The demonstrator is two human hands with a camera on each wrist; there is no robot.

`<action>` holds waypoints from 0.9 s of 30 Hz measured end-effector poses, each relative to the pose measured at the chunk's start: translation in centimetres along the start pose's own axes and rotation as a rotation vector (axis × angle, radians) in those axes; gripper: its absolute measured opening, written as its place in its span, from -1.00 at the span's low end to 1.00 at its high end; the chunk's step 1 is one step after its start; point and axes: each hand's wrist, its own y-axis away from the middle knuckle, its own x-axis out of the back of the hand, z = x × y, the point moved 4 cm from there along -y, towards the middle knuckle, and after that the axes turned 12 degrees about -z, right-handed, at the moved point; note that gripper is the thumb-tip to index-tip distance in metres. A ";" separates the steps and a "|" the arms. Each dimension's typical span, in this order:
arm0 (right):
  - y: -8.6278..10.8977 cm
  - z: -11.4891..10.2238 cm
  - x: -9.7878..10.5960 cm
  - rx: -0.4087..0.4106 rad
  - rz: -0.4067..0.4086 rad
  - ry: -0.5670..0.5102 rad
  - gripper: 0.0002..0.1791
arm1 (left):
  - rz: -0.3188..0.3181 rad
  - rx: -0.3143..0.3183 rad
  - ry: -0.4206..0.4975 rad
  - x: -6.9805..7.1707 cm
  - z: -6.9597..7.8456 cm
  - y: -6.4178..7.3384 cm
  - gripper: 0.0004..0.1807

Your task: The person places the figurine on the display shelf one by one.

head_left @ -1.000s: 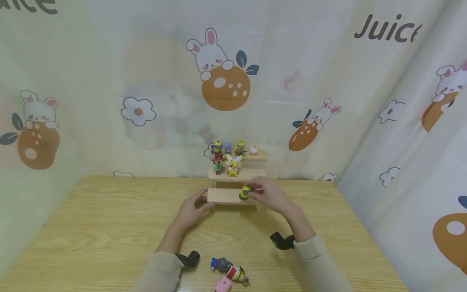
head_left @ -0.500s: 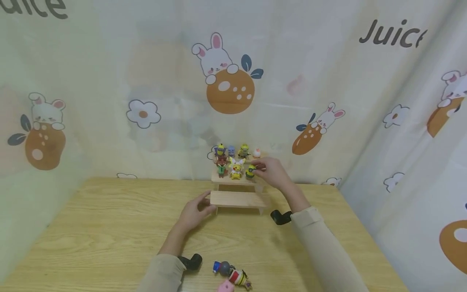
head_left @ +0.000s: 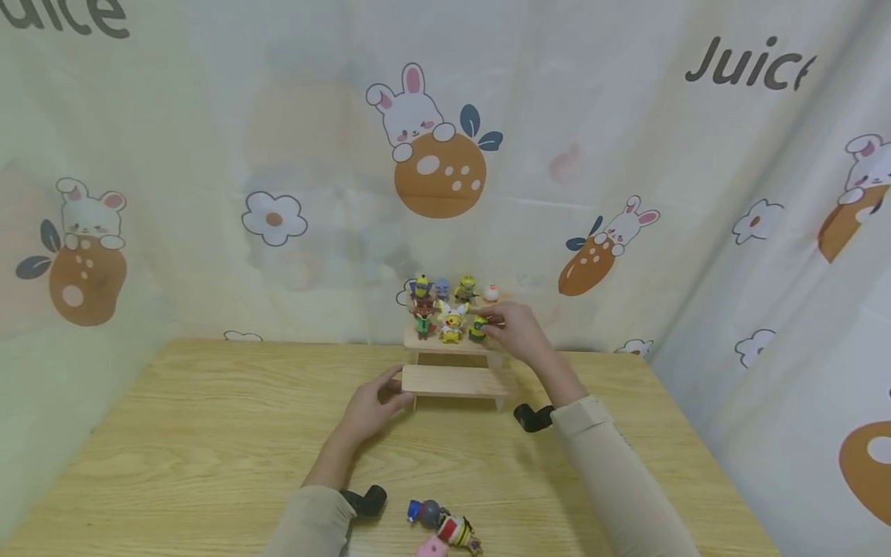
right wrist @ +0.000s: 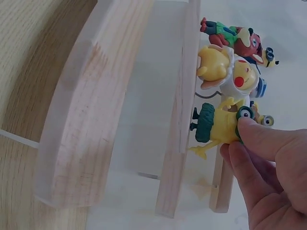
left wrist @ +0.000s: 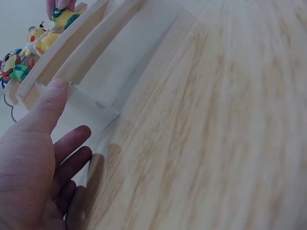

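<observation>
My right hand [head_left: 518, 331] pinches a yellow minion figurine [right wrist: 218, 122] with a green skirt and round goggle by its head, between thumb and fingers. Its feet are right at the middle step of a wooden tiered stand [head_left: 455, 379]. Beside it on that step stand a yellow figurine in a white eared hood [right wrist: 223, 69] and a fox figurine [right wrist: 235, 38] in green. My left hand [head_left: 372, 406] holds the left end of the lowest step, thumb [left wrist: 53, 98] at its front edge and the other fingers loosely bent beside it.
Several small figurines, among them a white round one [head_left: 490, 292], stand on the top step. A blue-and-grey figurine [head_left: 426, 512], a red-and-white one [head_left: 455, 531] and a pink piece [head_left: 433, 548] lie on the table near me. A printed curtain [head_left: 313, 155] hangs behind.
My right hand has carried the minion figurine from over the lowest step up and back to the middle step, beside the hooded figurine. My left hand stays at the stand's left end.
</observation>
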 end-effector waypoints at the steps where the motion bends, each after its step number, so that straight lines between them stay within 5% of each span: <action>1: 0.0 0.0 -0.1 -0.004 0.003 0.000 -0.63 | -0.001 0.001 0.001 0.0 0.0 0.0 -0.25; 27: 0.6 -0.2 -0.1 0.052 0.069 -0.038 -0.65 | 0.007 -0.011 -0.014 0.0 0.0 0.0 -0.25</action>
